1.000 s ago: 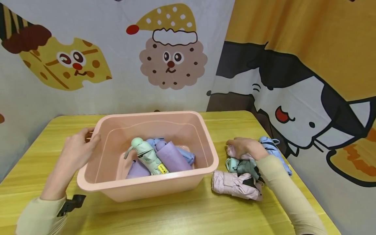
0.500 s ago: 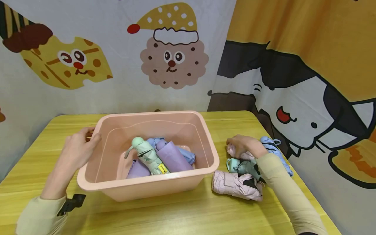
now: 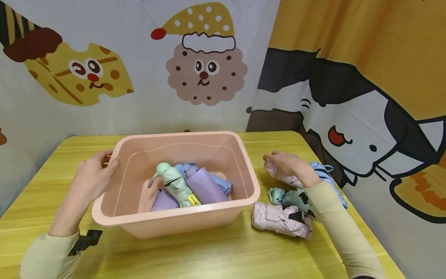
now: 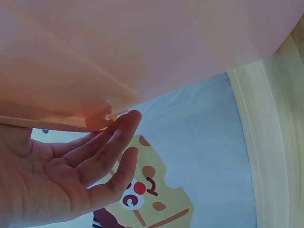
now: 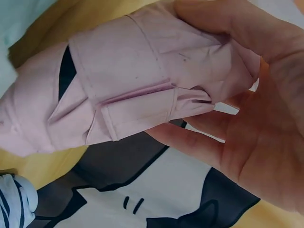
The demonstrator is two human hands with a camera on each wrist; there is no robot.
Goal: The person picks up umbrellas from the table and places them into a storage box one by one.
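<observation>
In the head view my left hand (image 3: 91, 177) holds the left rim of a pink plastic basin (image 3: 181, 224). Its fingers lie under the rim in the left wrist view, the thumb hidden there. My right hand (image 3: 288, 166) grips one end of a folded pale-pink umbrella (image 5: 128, 80) to the right of the basin, mostly covered by the hand from above. Inside the basin lie a mint-green umbrella (image 3: 175, 185), a purple umbrella (image 3: 205, 188), another purple piece (image 3: 163, 201) and something blue (image 3: 224, 186) partly beneath them.
Near my right forearm lie a teal folded umbrella (image 3: 289, 197), a second pale-pink umbrella (image 3: 275, 219) and a blue striped one (image 3: 325, 175). The yellow wood-grain table (image 3: 181, 259) meets a cartoon-printed curtain (image 3: 139, 116) at the back.
My right hand has risen slightly and shifted left with the pink umbrella, which now stands apart from the teal one. The left hand and basin stay put.
</observation>
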